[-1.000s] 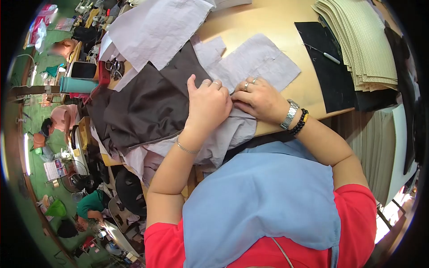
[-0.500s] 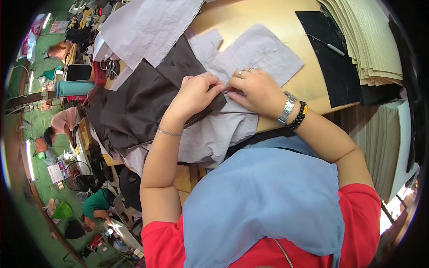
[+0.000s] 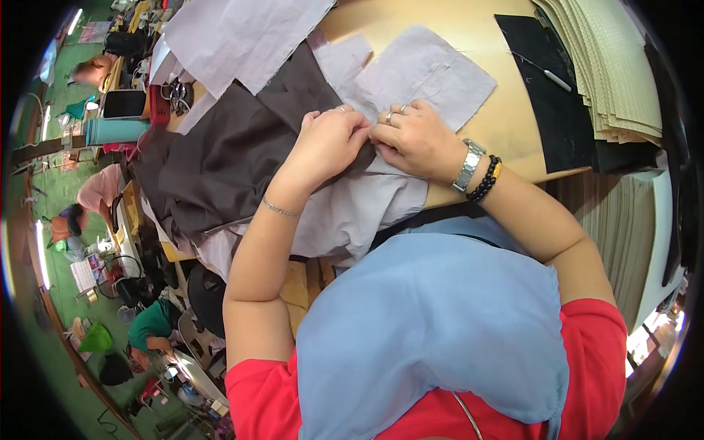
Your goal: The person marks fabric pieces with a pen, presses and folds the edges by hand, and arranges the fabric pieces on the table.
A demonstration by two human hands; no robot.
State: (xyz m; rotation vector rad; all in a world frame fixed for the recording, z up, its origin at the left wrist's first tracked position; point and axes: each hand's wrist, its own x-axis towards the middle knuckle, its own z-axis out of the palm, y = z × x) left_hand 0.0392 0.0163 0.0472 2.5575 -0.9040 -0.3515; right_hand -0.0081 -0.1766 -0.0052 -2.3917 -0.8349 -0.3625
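Pale wooden table (image 3: 507, 139), green workroom floor (image 3: 61, 302) beyond, left hand (image 3: 334, 143) and right hand (image 3: 419, 139) pinched together on dark cloth (image 3: 220, 158).

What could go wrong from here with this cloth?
The crumpled pale lavender cloth droops past the near edge of the yellowish wooden table, so it might slide. The bare left hand and bare right hand meet closely, possibly hiding a misaligned edge of the smooth dark brown cloth.
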